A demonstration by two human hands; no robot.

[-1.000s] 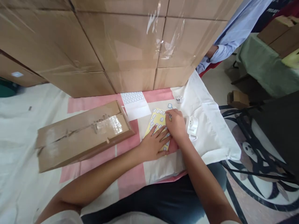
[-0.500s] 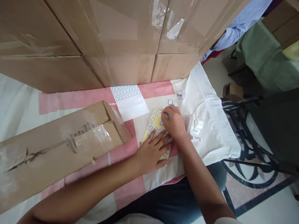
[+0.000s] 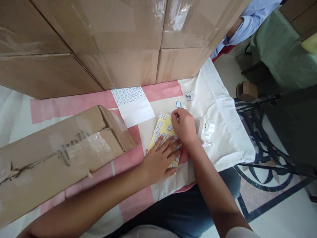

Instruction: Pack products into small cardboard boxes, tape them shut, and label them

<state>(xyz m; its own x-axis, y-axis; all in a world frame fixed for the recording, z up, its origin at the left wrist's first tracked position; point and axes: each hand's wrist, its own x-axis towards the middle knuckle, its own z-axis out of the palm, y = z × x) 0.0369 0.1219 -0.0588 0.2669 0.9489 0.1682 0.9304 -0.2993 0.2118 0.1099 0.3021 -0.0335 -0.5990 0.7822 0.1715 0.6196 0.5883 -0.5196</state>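
Note:
Spread flat, my left hand [image 3: 158,162] presses on a yellow sheet [image 3: 164,125] dotted with small white, blue-edged paper pieces. My right hand [image 3: 183,127] is at the sheet's upper right edge, thumb and fingers pinched together; what they hold, if anything, is hidden. Just beyond it lies a loose blue-edged piece [image 3: 178,104], with another partly hidden by the hand. A white tape dispenser [image 3: 207,129] stands right of my right wrist. Farther back is a white sheet [image 3: 136,112] printed with rows of small blue-outlined rectangles.
Stacked cardboard boxes [image 3: 119,66] wall off the back of the cloth-covered surface. A long taped carton [image 3: 61,155] lies at the left. A small crumpled scrap [image 3: 190,96] is near the back right. A person's sleeve [image 3: 252,24] shows behind the boxes.
My right hand has shifted slightly, staying pinched at the sheet's upper edge. My left hand stays flat on the sheet. The whole view has moved a little.

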